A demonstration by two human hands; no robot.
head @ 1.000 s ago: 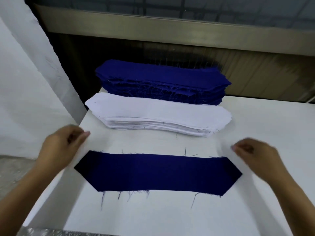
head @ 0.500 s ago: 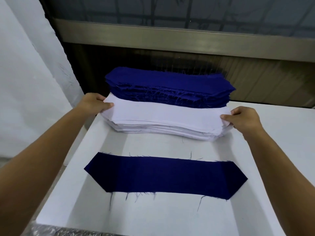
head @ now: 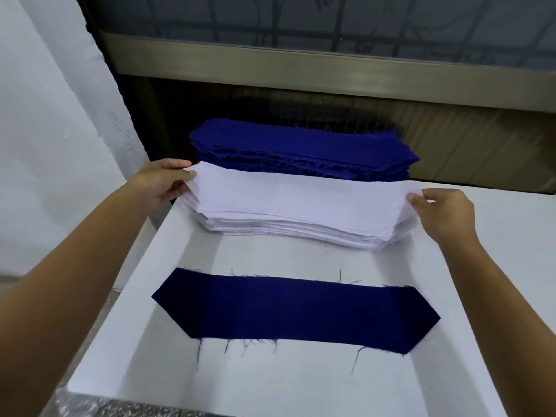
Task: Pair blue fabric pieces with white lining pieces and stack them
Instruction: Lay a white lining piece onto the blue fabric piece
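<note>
1. The top white lining piece (head: 301,195) is a long, smooth strip with angled ends. It lies on the white stack (head: 288,228) towards the far edge of the white surface (head: 301,386), with its left end raised a little.
2. The left hand (head: 162,182) pinches its left end, thumb on top. The right hand (head: 442,210) pinches its right end.
3. One blue piece (head: 294,311) of woven cloth, the same long shape with loose frayed threads, lies flat nearer the front edge.
4. The blue stack (head: 301,145), ragged along its sides, sits at the far edge, just behind the white stack.
</note>
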